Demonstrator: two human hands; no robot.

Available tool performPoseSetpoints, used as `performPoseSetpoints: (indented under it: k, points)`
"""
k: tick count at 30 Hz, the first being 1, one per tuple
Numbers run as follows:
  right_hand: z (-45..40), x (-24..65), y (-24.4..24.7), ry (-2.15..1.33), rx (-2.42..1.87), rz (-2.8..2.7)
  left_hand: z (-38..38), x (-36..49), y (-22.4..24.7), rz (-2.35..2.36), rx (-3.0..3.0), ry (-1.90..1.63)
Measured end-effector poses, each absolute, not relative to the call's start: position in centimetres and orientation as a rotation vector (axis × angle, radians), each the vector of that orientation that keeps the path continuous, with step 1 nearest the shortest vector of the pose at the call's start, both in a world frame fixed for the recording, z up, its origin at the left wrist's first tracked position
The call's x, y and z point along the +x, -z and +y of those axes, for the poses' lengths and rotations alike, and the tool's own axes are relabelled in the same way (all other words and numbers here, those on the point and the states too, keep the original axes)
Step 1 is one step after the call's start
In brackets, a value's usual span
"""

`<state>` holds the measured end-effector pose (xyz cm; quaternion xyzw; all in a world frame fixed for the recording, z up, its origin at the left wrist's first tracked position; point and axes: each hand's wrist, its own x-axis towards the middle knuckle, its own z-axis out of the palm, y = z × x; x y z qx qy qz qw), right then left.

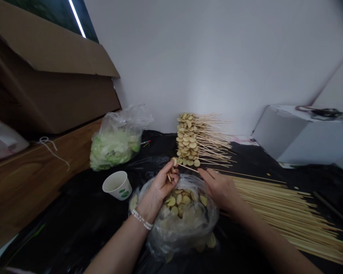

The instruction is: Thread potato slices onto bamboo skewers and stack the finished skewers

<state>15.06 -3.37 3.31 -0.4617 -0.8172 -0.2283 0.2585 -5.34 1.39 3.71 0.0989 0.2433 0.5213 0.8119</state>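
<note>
Over an open clear plastic bag (185, 232) of potato slices (178, 199), my left hand (164, 180) is closed on potato slices, one pinched at its fingertips. My right hand (218, 186) grips a thin wooden skewer (188, 167), whose far end meets the pinched slice (174, 161). Beyond the hands lies a stack of skewered potato slices (187, 139), sticks pointing right. Right of my right hand, many bare skewers (282, 213) are spread side by side, partly hidden by my forearm.
A paper cup (117, 185) stands left of the bag. Behind it sits a clear bag of pale green leaves (117, 146). A large cardboard box (60, 83) is at the left, a white box (303, 133) at the right. Black plastic sheeting (74, 228) covers the surface.
</note>
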Motion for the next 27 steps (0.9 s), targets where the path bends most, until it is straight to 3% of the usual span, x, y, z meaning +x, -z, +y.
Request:
performPoseSetpoints:
  k: [27]
  points:
    - [-3.96, 14.39, -3.25, 0.546, -1.281, -2.199, 0.77, -4.78, -4.40, 0.718, 0.430, -1.197]
